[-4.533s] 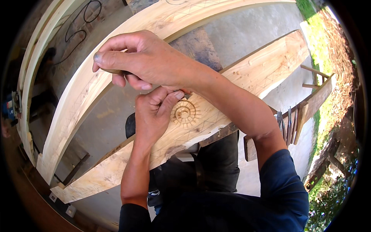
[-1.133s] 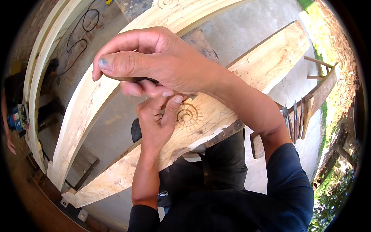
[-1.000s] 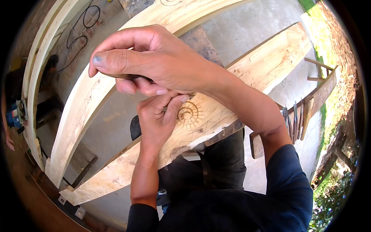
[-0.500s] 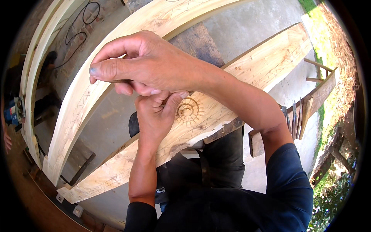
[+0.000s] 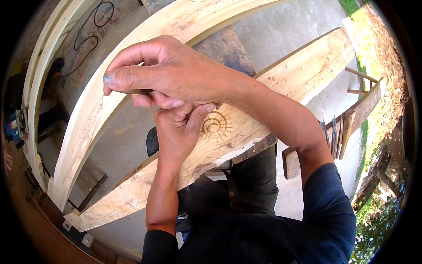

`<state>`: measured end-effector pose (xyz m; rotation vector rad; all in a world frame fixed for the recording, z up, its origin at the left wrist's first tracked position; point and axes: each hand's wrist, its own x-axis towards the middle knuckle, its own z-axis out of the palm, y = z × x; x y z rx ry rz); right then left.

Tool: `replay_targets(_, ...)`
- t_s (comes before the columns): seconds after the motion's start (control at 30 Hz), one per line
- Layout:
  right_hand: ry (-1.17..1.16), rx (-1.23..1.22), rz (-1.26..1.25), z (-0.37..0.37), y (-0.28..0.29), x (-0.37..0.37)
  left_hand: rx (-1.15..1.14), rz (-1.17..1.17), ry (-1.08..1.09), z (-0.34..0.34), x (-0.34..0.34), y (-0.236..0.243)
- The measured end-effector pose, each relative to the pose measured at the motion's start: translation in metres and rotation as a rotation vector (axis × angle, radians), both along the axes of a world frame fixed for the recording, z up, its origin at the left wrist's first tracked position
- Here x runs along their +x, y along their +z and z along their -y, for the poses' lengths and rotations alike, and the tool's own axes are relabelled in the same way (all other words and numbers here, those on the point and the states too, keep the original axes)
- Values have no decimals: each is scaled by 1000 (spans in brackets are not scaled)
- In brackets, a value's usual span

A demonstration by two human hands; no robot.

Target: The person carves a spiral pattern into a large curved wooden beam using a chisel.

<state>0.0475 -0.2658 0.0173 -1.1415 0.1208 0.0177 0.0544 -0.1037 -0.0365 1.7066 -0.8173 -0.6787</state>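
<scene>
A long pale wooden beam [image 5: 307, 66] lies slantwise in front of me. A round carved rosette with spokes [image 5: 214, 125] is cut into its face, with pencilled zigzag lines beside it. My left hand [image 5: 179, 132] rests on the beam just left of the rosette. Its fingers are closed, thumb bent at the carving's upper edge; whatever they grip is covered by my other hand. Crossing above it, my right hand [image 5: 151, 72] has curled fingers with the thumb along them. A dark sliver shows under that thumb, but what the hand holds is hidden.
A curved wooden beam [image 5: 83, 127] with zigzag markings arches beyond my hands. Several chisel-like tools [image 5: 336, 136] stand by a wooden trestle [image 5: 367, 105] at right. A blue power tool [image 5: 16, 126], a black cable [image 5: 85, 42] and part of another person's hand [image 5: 7, 160] are at far left.
Both hands keep nearly the same place and grip, with only a tiny shift. The other person's hand at the far left edge has moved slightly.
</scene>
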Motion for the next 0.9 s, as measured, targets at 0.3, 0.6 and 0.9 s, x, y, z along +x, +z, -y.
replay_targets(0.3, 20, 15, -17, 1, 1, -1, 19, -21, -5, -1, 0, 0)
replay_targets(0.6, 147, -108, -17, -4, 2, 2, -87, -375, 140, 0, -7, -3)
replay_targets(0.9, 141, -166, 13, -7, 0, -1, -63, -230, 53, -5, -1, -3)
